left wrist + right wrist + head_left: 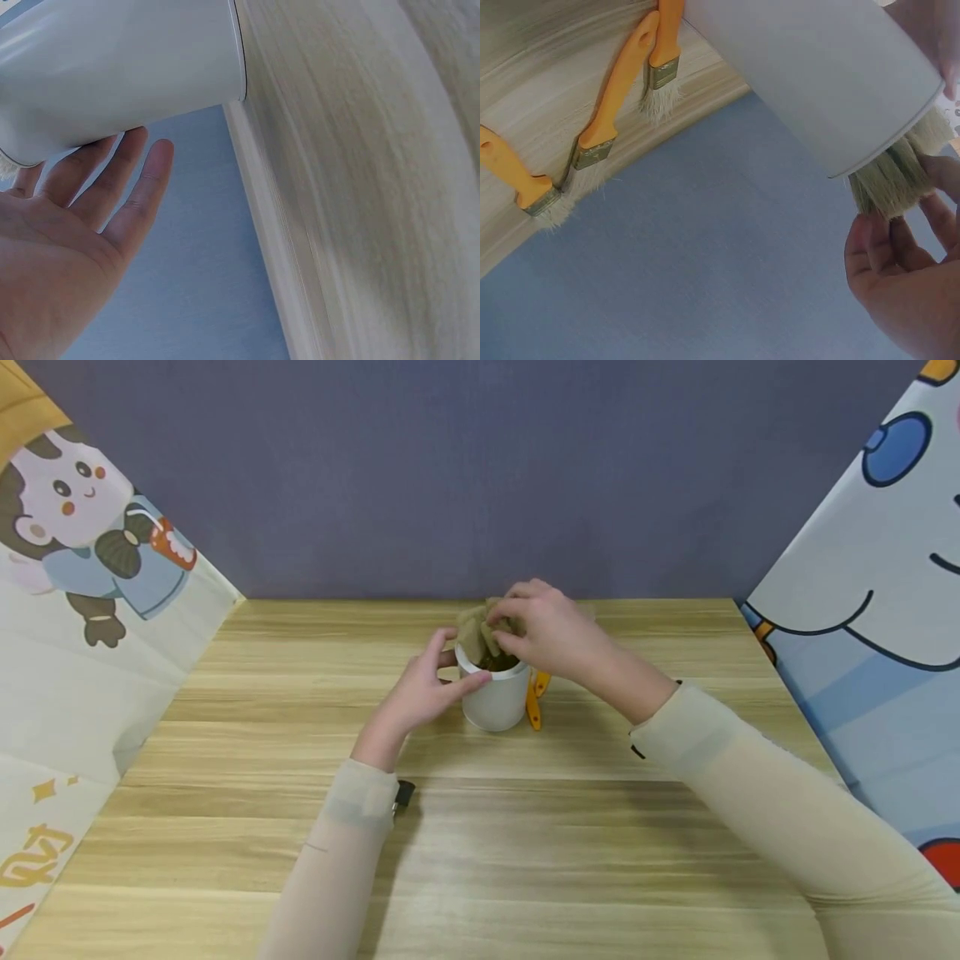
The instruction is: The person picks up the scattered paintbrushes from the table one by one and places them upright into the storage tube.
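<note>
A white cylindrical pot (495,703) stands upright on the table, with several paintbrushes (892,180) in it, bristles up. My left hand (420,689) holds the pot near its rim, thumb along the front and fingers round the far left side. In the left wrist view, the fingers (112,176) lie against the white wall. Over the mouth of the pot, my right hand (551,628) pinches the bristles of a paintbrush with thumb and fingers. The brushes' handles are hidden inside the pot.
Paintbrushes with orange handles (619,82) lie on the wooden table (562,860) to the right of the pot, partly hidden by it in the head view. A blue-grey partition (480,485) rises behind the table, and printed cloths (862,568) hang at both sides.
</note>
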